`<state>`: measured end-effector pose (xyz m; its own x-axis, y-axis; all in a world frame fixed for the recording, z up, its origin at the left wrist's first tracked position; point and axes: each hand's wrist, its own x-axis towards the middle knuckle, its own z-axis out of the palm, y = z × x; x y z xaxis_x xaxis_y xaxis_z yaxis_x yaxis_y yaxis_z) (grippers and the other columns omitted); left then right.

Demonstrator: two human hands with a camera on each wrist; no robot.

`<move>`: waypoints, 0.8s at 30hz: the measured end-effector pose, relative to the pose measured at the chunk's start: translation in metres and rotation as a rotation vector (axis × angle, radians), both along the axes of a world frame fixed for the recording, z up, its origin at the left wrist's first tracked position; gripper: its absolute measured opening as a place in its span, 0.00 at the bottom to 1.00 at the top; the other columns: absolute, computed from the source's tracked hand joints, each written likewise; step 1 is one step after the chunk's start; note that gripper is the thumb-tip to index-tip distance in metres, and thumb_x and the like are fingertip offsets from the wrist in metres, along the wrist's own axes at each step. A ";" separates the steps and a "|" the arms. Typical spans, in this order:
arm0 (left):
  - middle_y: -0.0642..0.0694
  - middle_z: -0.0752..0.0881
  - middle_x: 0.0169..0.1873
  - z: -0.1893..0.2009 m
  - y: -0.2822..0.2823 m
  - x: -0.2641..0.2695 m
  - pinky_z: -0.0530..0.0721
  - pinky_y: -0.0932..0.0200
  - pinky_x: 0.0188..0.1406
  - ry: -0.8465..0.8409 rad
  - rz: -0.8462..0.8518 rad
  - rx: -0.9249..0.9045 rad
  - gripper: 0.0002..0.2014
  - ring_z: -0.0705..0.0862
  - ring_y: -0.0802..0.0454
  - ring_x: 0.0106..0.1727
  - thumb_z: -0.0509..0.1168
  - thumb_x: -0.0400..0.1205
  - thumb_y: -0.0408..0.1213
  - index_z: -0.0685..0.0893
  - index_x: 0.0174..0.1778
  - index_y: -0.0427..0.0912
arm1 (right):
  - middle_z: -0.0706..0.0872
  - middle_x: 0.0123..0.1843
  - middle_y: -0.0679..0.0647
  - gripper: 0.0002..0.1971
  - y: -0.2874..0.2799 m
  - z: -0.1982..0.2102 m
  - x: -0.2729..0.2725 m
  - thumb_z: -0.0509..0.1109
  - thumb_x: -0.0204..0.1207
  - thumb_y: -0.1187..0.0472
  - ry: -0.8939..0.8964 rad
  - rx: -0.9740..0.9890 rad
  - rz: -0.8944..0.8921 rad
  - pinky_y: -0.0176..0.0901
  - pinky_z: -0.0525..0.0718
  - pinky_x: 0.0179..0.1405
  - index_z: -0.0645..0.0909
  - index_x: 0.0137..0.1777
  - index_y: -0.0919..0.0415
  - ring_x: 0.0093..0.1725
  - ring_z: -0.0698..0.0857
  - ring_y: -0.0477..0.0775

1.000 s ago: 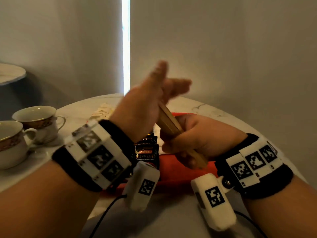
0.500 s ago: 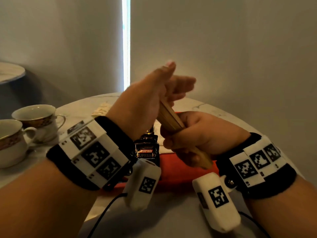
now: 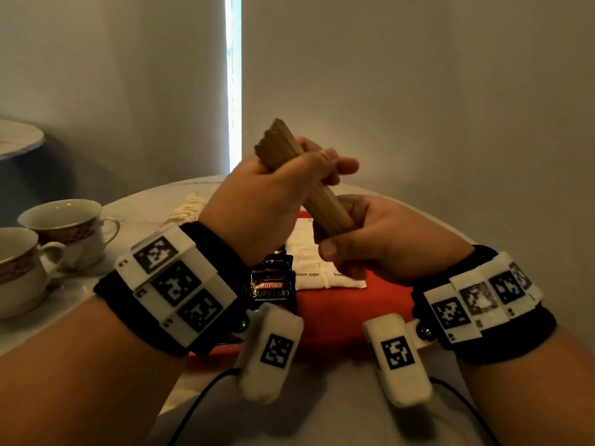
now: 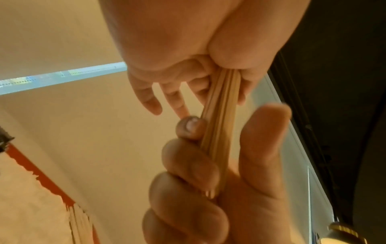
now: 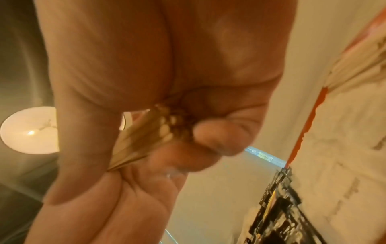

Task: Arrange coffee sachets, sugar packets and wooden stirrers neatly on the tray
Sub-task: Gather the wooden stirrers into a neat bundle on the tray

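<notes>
A bundle of several wooden stirrers (image 3: 325,210) is held tilted above the red tray (image 3: 338,320). My left hand (image 3: 289,175) grips its upper half, and the top ends stick out above the fist. My right hand (image 3: 354,239) grips the lower end. In the left wrist view the stirrers (image 4: 221,115) run between both hands. The right wrist view shows their cut ends (image 5: 167,128) inside my right fist. Black coffee sachets (image 3: 273,288) lie on the tray's left part, with white brown-sugar packets (image 3: 306,252) beside them on the right.
Two white cups with patterned rims (image 3: 67,226) (image 3: 19,268) stand on the round marble table (image 3: 135,207) at the left. A pale paper bundle (image 3: 186,210) lies behind the tray. Grey walls close in behind the table. A second round table (image 3: 16,140) shows at far left.
My left hand, whose straight fingers lay over the stirrers' top ends, has slid down and curled round the bundle. The stirrer tops now show above it. My right hand kept its grip.
</notes>
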<state>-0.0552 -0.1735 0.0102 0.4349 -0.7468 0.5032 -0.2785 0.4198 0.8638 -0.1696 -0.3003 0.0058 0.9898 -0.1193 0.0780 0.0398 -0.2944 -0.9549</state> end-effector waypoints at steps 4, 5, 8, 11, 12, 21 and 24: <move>0.43 0.93 0.50 -0.001 -0.003 -0.003 0.85 0.38 0.64 0.060 0.007 -0.056 0.07 0.90 0.50 0.59 0.66 0.80 0.41 0.80 0.43 0.42 | 0.75 0.30 0.53 0.14 0.006 -0.001 0.003 0.82 0.70 0.60 -0.029 -0.199 -0.152 0.49 0.71 0.26 0.83 0.31 0.41 0.25 0.70 0.55; 0.43 0.93 0.49 -0.002 -0.004 -0.004 0.86 0.39 0.61 0.074 -0.018 -0.056 0.07 0.91 0.48 0.58 0.67 0.78 0.42 0.80 0.43 0.42 | 0.75 0.29 0.53 0.15 0.008 0.000 0.002 0.79 0.73 0.62 -0.031 -0.205 -0.163 0.49 0.70 0.25 0.84 0.31 0.42 0.26 0.70 0.57; 0.31 0.89 0.46 -0.005 -0.004 -0.008 0.89 0.50 0.46 0.141 -0.160 -0.043 0.08 0.90 0.41 0.51 0.72 0.74 0.36 0.80 0.43 0.40 | 0.77 0.30 0.54 0.16 0.010 0.002 -0.002 0.75 0.77 0.64 -0.041 -0.294 -0.151 0.49 0.74 0.25 0.82 0.32 0.44 0.28 0.73 0.56; 0.36 0.89 0.38 -0.006 -0.005 -0.012 0.91 0.48 0.45 0.183 -0.157 -0.042 0.09 0.91 0.38 0.49 0.74 0.77 0.38 0.80 0.41 0.40 | 0.81 0.41 0.59 0.10 0.007 0.000 0.000 0.75 0.75 0.64 -0.054 -0.304 -0.141 0.57 0.81 0.37 0.81 0.41 0.47 0.37 0.79 0.57; 0.41 0.90 0.36 -0.007 -0.006 -0.011 0.91 0.45 0.50 0.160 -0.099 -0.059 0.09 0.91 0.39 0.51 0.73 0.79 0.41 0.81 0.40 0.42 | 0.80 0.39 0.59 0.10 0.005 -0.002 0.001 0.77 0.72 0.66 -0.038 -0.222 -0.143 0.54 0.78 0.32 0.83 0.41 0.48 0.33 0.76 0.57; 0.40 0.91 0.50 -0.004 -0.009 -0.009 0.86 0.30 0.59 0.318 0.016 -0.342 0.05 0.90 0.37 0.59 0.66 0.83 0.40 0.85 0.41 0.51 | 0.72 0.77 0.78 0.55 -0.024 -0.014 0.019 0.54 0.75 0.21 -0.163 0.928 -0.405 0.67 0.74 0.76 0.61 0.84 0.71 0.77 0.73 0.78; 0.40 0.92 0.49 -0.010 -0.015 -0.019 0.86 0.29 0.60 0.313 0.024 -0.325 0.04 0.90 0.37 0.59 0.68 0.81 0.41 0.85 0.41 0.51 | 0.62 0.83 0.79 0.59 -0.015 -0.015 0.024 0.50 0.74 0.20 -0.178 1.113 -0.231 0.70 0.56 0.85 0.56 0.85 0.74 0.84 0.60 0.78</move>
<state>-0.0743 -0.1883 -0.0003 0.6187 -0.5596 0.5514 -0.0382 0.6796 0.7326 -0.1459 -0.3154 -0.0092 0.9208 -0.3870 -0.0482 0.2547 0.6906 -0.6769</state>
